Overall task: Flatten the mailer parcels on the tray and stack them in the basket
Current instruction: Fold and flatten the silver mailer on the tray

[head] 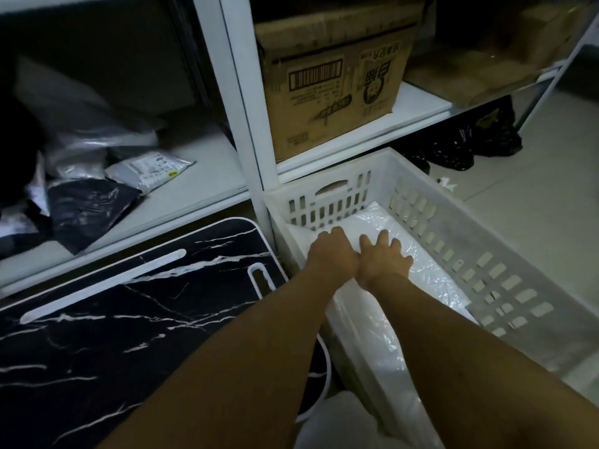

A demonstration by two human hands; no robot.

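Note:
A white slotted plastic basket (486,254) stands on the floor at the right. Inside it lies a white glossy mailer parcel (431,280). Both my hands are down in the basket, side by side on that parcel. My left hand (330,254) presses on it with fingers spread and palm down. My right hand (384,257) lies flat beside it, fingers also straight and spread. The black marble-patterned tray (113,319) with a white rim sits at the left, bare on top. Several more mailers, black (87,209) and grey-white (149,170), lie on the shelf above the tray.
A white metal shelving unit (246,124) rises behind the tray and basket, its upright post between them. A cardboard box (334,89) sits on the shelf above the basket. Black plastic bags (463,147) lie under the shelf on the pale tiled floor at the right.

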